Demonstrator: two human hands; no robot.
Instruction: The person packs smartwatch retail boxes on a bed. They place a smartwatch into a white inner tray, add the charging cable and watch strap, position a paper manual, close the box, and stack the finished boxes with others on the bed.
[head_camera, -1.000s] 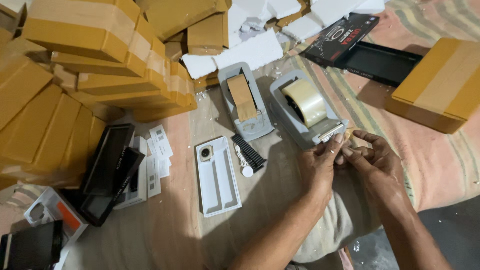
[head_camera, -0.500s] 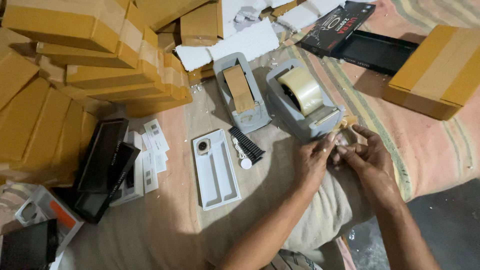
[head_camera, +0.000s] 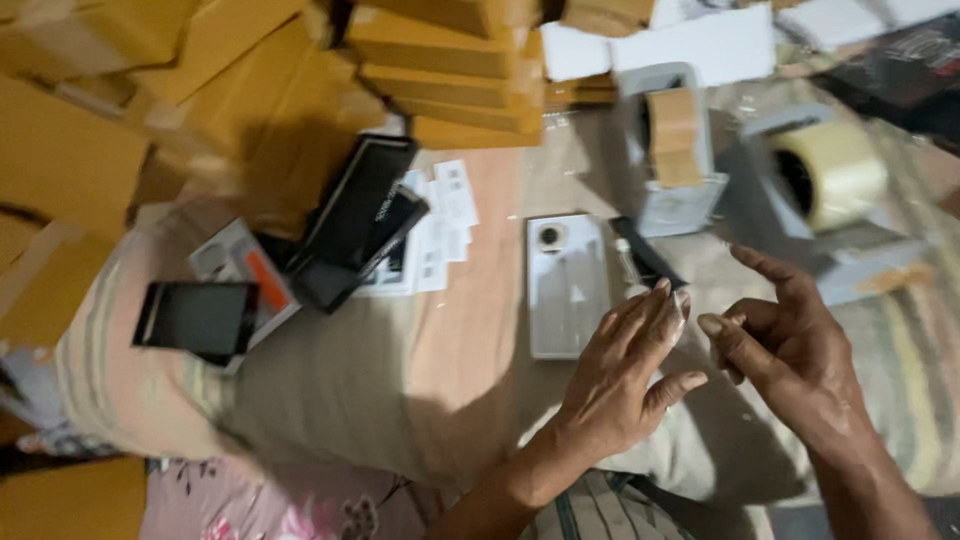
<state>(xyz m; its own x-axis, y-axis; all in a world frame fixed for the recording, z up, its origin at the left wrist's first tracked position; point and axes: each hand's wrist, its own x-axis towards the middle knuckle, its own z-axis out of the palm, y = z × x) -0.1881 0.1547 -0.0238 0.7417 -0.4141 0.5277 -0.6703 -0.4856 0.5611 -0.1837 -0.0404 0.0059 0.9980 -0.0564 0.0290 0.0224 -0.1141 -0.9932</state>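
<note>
Since the earlier frames, the view has swung to the left and the two hands have been drawn apart; the small piece formerly pinched between them beside the clear tape dispenser (head_camera: 835, 190) is no longer seen.

Both hands are now held above the beige cloth (head_camera: 400, 370), empty as far as can be told. The left hand (head_camera: 620, 375) is spread, fingers loosely extended, palm down. The right hand (head_camera: 790, 350) is half curled, its forefinger raised and its thumb pointed toward the left hand; nothing is seen between its fingertips, though motion blur hides fine detail.

The nearest thing is the white phone (head_camera: 567, 285), laid flat with its camera ring at the far end.

- Direction: the phone lies ahead of the left hand and slightly to its left, just beyond the fingertips, not touching.
- Long axis: it runs away from the person, roughly in line with the left forearm.
- Nearer hand: the left; the right hand is well apart from the phone.

A small black ribbed item (head_camera: 648, 255) lies just beside the phone's right edge. The brown tape dispenser (head_camera: 675, 150) stands beyond it. Black boxes (head_camera: 355, 220) and white paper slips (head_camera: 440, 225) lie to the left of the phone.
</note>
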